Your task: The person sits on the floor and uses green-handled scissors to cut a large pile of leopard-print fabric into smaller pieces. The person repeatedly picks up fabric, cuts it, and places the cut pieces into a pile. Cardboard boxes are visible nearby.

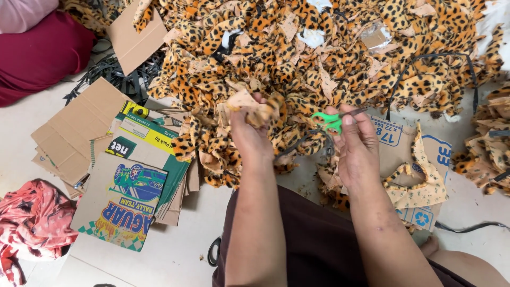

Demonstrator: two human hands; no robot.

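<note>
My left hand (248, 135) grips a small leopard-print fabric piece (254, 106), tan backing side up, at the near edge of a big pile of leopard-print fabric scraps (319, 48). My right hand (357, 146) holds small green-handled scissors (328, 121), with fingers through the loops and the blades pointing up-right toward the pile. Both hands hover just above the floor, close together, in front of my lap.
Flattened cardboard boxes (125, 175) lie to the left on the pale floor. More cardboard (409, 143) lies under the right side with a cut fabric piece (419, 186) on it. A red patterned cloth (32, 218) lies at lower left. Another person in dark red (37, 48) sits at upper left.
</note>
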